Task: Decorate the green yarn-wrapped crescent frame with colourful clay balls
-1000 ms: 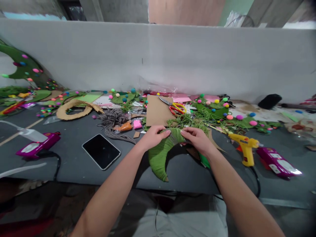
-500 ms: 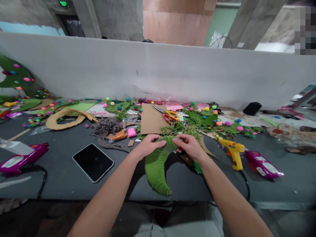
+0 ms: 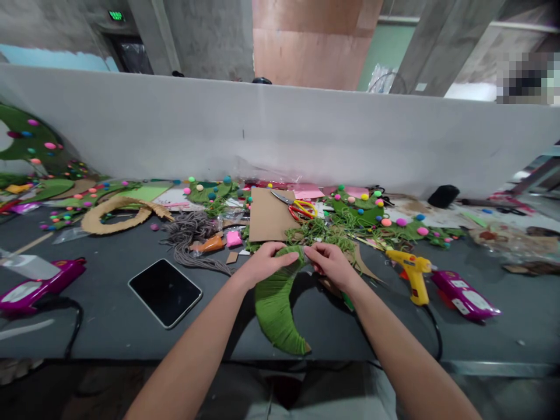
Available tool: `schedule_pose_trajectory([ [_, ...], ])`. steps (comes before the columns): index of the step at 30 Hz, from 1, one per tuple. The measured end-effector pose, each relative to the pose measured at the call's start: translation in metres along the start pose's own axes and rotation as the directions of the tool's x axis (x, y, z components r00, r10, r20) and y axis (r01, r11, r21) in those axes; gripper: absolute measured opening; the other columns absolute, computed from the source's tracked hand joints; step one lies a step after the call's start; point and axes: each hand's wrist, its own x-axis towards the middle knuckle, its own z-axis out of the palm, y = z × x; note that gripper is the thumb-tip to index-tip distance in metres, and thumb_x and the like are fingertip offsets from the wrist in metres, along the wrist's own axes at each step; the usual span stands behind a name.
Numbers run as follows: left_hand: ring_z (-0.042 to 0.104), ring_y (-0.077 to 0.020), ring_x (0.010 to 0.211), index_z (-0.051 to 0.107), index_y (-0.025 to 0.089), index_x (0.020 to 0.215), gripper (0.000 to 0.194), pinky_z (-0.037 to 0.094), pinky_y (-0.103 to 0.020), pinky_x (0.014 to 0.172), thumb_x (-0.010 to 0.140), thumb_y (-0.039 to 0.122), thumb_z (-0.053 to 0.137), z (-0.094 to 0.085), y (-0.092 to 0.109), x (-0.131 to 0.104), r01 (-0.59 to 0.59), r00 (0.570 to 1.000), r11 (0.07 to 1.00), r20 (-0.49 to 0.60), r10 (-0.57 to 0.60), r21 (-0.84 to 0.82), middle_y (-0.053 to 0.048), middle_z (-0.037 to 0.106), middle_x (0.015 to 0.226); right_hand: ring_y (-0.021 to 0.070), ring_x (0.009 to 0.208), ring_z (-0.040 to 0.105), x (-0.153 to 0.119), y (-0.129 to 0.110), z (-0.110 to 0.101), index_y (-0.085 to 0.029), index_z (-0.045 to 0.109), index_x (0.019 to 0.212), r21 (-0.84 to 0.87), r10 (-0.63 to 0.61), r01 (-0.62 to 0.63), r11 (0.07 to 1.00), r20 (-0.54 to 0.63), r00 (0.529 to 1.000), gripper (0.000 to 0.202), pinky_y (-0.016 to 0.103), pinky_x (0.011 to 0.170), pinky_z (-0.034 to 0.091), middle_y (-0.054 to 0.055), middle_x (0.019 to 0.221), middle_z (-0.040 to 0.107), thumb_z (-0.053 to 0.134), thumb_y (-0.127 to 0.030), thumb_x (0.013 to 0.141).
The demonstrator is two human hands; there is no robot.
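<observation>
A green crescent (image 3: 276,309), wrapped in strands or strips of material, hangs over the dark table with a bare brown tip at its lower end. My left hand (image 3: 273,262) is closed on its upper part, thumb lying across the front. At the upper right end my right hand (image 3: 329,262) is pinched, fingertips against the wrapping; the small bit between them is hard to make out. Just behind the hands lie a brown cardboard sheet (image 3: 266,219), scissors (image 3: 301,207) with red and yellow handles, and a tangle of green yarn (image 3: 321,232).
To the right lie a yellow glue gun (image 3: 413,271) with a cord and a purple packet-like object (image 3: 464,296). On the left are a black-screened tablet (image 3: 166,293), grey yarn (image 3: 192,230), a brown ring (image 3: 94,220) and a purple tool (image 3: 41,286). A white partition (image 3: 184,128) stands behind.
The crescent has turned slightly, its lower tip swinging a little right. My right hand has shifted slightly left, closer to my left hand. The whole view has tilted slightly.
</observation>
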Motion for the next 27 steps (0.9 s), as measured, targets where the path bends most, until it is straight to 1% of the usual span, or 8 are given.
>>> schedule_pose_trajectory([
  [2,0.053,-0.0128,0.071,0.074,0.014,0.086,0.042,0.039,-0.023,0.065,0.078,0.054,0.082,-0.0001,0.003,-0.0014,-0.005,1.0,1.0,0.014,0.005,0.015,0.0,0.066,0.079,0.0067,0.044,0.04,0.0002,0.0006,0.0017,-0.02,0.056,0.062,-0.005,0.002,-0.002,1.0,0.014,1.0,0.061,0.023,0.045,0.029,-0.006,0.048,0.05,0.076,-0.076,0.072],
  [4,0.049,-0.0114,0.066,0.072,0.013,0.081,0.042,0.037,-0.023,0.061,0.078,0.054,0.082,-0.0012,0.0041,-0.0025,0.006,0.999,1.0,0.037,-0.006,0.012,0.002,0.061,0.072,0.0081,0.044,0.044,0.0005,0.0008,0.002,-0.02,0.058,0.065,-0.008,0.015,-0.014,1.0,0.039,0.999,0.061,0.024,0.045,0.032,-0.004,0.051,0.054,0.074,-0.078,0.074],
  [7,0.05,-0.0112,0.064,0.071,0.014,0.085,0.044,0.037,-0.023,0.06,0.078,0.057,0.081,-0.0028,0.0027,-0.0028,0.029,0.998,0.999,0.048,-0.028,-0.016,0.002,0.061,0.072,0.0091,0.046,0.046,0.0007,0.0002,-0.0001,-0.02,0.058,0.067,-0.004,0.017,-0.016,1.0,0.052,0.998,0.062,0.025,0.046,0.032,-0.003,0.053,0.056,0.071,-0.08,0.076],
  [14,0.053,-0.012,0.066,0.071,0.014,0.088,0.046,0.04,-0.023,0.061,0.076,0.057,0.082,-0.0015,0.0,-0.002,0.048,0.999,0.997,0.019,-0.047,-0.053,0.001,0.064,0.076,0.0062,0.048,0.028,0.002,0.0016,-0.0008,-0.021,0.049,0.061,0.042,-0.054,0.052,0.998,0.026,0.998,0.063,0.026,0.049,0.017,-0.009,0.05,0.037,0.076,-0.076,0.074],
  [16,0.054,-0.0123,0.067,0.072,0.014,0.089,0.045,0.04,-0.024,0.062,0.076,0.056,0.083,-0.001,-0.0006,-0.0018,0.046,0.999,0.997,0.013,-0.046,-0.054,0.0,0.065,0.078,0.0061,0.049,0.025,0.0031,0.0036,0.0005,-0.021,0.047,0.062,0.062,-0.052,0.051,0.997,0.025,0.998,0.063,0.027,0.049,0.015,-0.009,0.051,0.033,0.077,-0.076,0.073],
  [20,0.055,-0.0125,0.068,0.073,0.014,0.091,0.047,0.042,-0.024,0.063,0.075,0.056,0.084,-0.0004,-0.0018,-0.0016,0.05,0.999,0.997,0.009,-0.049,-0.064,0.0,0.066,0.079,0.0062,0.047,0.023,0.0044,0.0064,0.0015,-0.022,0.046,0.064,0.088,-0.03,0.027,0.996,0.036,0.999,0.063,0.027,0.048,0.014,-0.01,0.052,0.031,0.076,-0.078,0.072],
  [23,0.055,-0.0119,0.067,0.073,0.014,0.089,0.047,0.042,-0.024,0.063,0.075,0.056,0.085,-0.0006,-0.0016,-0.0012,0.055,0.999,0.995,0.007,-0.054,-0.082,0.0,0.065,0.077,0.0067,0.046,0.025,0.0037,0.0054,0.0009,-0.022,0.048,0.063,0.072,-0.022,0.019,0.997,0.036,0.999,0.062,0.028,0.048,0.015,-0.01,0.049,0.033,0.074,-0.077,0.074],
  [27,0.054,-0.0112,0.064,0.073,0.014,0.088,0.047,0.041,-0.023,0.061,0.073,0.057,0.085,-0.0014,-0.0008,0.0001,0.057,0.998,0.993,0.004,-0.057,-0.108,0.001,0.065,0.075,0.0075,0.047,0.028,0.0027,0.0037,0.0,-0.021,0.049,0.059,0.03,-0.052,0.052,0.998,-0.003,0.999,0.061,0.029,0.05,0.015,-0.007,0.049,0.039,0.072,-0.073,0.082],
])
